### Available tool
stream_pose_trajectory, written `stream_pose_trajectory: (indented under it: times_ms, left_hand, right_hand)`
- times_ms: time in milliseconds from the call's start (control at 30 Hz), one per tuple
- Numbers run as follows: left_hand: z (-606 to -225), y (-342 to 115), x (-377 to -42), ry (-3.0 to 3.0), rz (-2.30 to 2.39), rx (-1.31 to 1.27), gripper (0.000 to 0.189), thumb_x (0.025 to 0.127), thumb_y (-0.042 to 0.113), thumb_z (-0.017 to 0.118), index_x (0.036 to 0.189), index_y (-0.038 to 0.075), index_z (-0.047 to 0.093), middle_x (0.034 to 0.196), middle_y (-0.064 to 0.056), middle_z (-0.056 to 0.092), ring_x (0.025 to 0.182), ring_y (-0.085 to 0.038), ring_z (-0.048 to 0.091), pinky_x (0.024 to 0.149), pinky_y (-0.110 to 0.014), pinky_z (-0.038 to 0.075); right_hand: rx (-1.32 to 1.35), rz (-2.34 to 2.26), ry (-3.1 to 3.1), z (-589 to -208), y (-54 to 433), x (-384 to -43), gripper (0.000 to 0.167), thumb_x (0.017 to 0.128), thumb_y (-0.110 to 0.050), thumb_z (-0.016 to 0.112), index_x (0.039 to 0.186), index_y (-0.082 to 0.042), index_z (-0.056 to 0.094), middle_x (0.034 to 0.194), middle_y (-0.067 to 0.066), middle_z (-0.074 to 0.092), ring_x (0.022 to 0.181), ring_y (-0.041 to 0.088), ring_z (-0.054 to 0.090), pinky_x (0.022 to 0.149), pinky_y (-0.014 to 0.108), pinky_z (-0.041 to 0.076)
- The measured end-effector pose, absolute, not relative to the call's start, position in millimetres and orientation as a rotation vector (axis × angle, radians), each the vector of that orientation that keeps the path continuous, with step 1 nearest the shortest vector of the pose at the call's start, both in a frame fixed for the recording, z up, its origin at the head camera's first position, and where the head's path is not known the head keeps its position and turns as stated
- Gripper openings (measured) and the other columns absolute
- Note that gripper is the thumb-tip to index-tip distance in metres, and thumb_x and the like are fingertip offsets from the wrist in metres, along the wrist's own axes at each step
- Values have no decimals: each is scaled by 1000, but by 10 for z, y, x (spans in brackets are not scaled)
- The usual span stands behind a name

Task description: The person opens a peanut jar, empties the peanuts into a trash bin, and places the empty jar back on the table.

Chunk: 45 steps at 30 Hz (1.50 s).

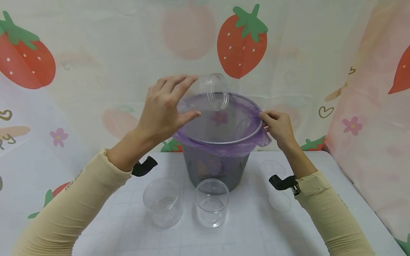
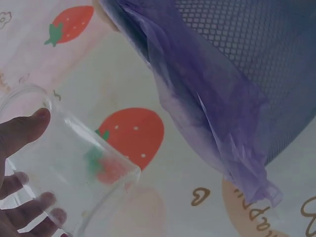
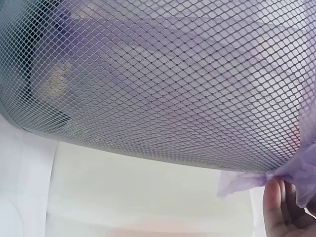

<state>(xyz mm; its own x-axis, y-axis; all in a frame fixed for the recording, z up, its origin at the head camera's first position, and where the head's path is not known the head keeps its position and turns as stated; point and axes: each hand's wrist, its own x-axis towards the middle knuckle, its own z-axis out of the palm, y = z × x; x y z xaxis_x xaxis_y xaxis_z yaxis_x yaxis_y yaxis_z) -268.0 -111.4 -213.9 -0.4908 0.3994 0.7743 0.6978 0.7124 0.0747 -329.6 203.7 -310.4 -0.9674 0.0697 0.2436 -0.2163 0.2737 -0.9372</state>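
My left hand (image 1: 166, 106) grips a clear plastic jar (image 1: 217, 91) by its base end, on its side above the wastebasket, its mouth toward the right. In the left wrist view, the thumb and several fingers spread round the jar (image 2: 79, 158). A grey mesh wastebasket (image 1: 216, 170) stands on the table, lined with a thin purple plastic bag (image 1: 221, 150) folded over its rim. At the rim's right side, my right hand (image 1: 278, 127) pinches the bag's edge; the right wrist view shows its fingers (image 3: 274, 202) under the gathered plastic.
Two more clear jars stand upright in front of the wastebasket, a left jar (image 1: 163, 204) and a right jar (image 1: 212, 204). Clear round lids (image 1: 279, 202) lie to the right on the white table (image 1: 250, 234). A strawberry-print curtain (image 1: 141, 46) hangs behind.
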Motion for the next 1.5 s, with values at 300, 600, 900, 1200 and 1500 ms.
stream_pose_trajectory:
  times_ms: [300, 600, 900, 1200, 1500]
  left_hand:
    - [-2151, -1082, -2595, -2020, -715, -807, 77, 68, 24, 90, 135, 7, 55, 130, -13, 61, 120, -31, 52, 102, -44, 43]
    - [-2208, -1075, -2459, -1941, -862, -845, 79, 68, 26, 90, 135, 5, 55, 133, -11, 62, 120, -26, 55, 101, -39, 42]
    - [-2288, -1074, -2292, -1848, -1092, -869, 81, 64, 14, 92, 133, -1, 53, 128, -15, 62, 115, -23, 54, 94, -31, 50]
    - [-2412, -1029, -2088, -1835, -1270, -835, 80, 59, 0, 90, 130, -4, 54, 128, -17, 63, 116, -22, 60, 99, -31, 51]
    - [-2568, -952, -1960, -1856, -1398, -854, 82, 57, -7, 88, 130, -6, 52, 131, -19, 60, 118, -22, 59, 99, -31, 51]
  right_hand:
    - [125, 1746, -2312, -3115, 2040, -3286, 39, 96, -24, 59, 112, 11, 64, 69, -18, 59, 67, -1, 56, 60, 12, 52]
    - [107, 1732, -2317, -3109, 2040, -3265, 38, 96, -25, 59, 111, 10, 64, 69, -18, 59, 68, 0, 57, 61, 12, 52]
    - [104, 1732, -2314, -3104, 2046, -3266, 39, 96, -26, 59, 111, 10, 65, 70, -18, 59, 68, 0, 57, 61, 12, 52]
    - [105, 1728, -2319, -3104, 2053, -3259, 39, 96, -25, 59, 112, 10, 64, 69, -18, 59, 68, 0, 57, 61, 12, 52]
    - [104, 1719, -2318, -3110, 2059, -3264, 38, 96, -25, 59, 111, 9, 65, 70, -18, 59, 68, 0, 57, 61, 12, 52]
